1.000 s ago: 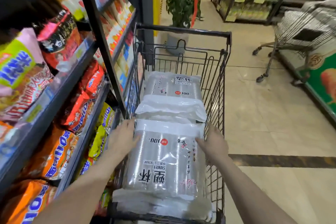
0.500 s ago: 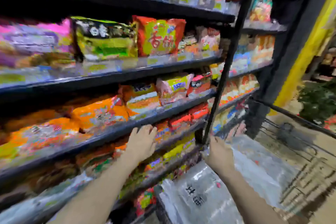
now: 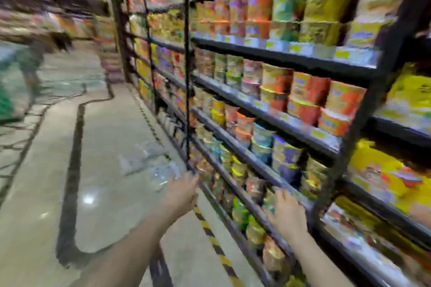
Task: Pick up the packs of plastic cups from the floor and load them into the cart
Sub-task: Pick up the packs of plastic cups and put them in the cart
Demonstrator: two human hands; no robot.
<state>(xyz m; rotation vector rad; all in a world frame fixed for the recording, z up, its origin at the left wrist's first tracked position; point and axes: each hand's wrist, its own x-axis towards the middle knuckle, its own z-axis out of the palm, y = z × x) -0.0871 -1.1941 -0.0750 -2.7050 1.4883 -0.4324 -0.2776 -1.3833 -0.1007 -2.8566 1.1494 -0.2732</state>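
Reaching for cup packs (image 3: 149,165) on floor (image 3: 105,193) beside shelving (image 3: 256,109).
Left hand (image 3: 183,191), right hand (image 3: 288,214): both released, empty. Packs likely light, slippery, crushable; take by both long sides.

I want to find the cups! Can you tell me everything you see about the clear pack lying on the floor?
The clear pack lies flat on the shiny floor, close beside the bottom of the shelves. It looks like see-through, glinting plastic wrap, but the picture is too blurry to show cups or writing. The left hand reaches toward its near end; whether it touches cannot be told.
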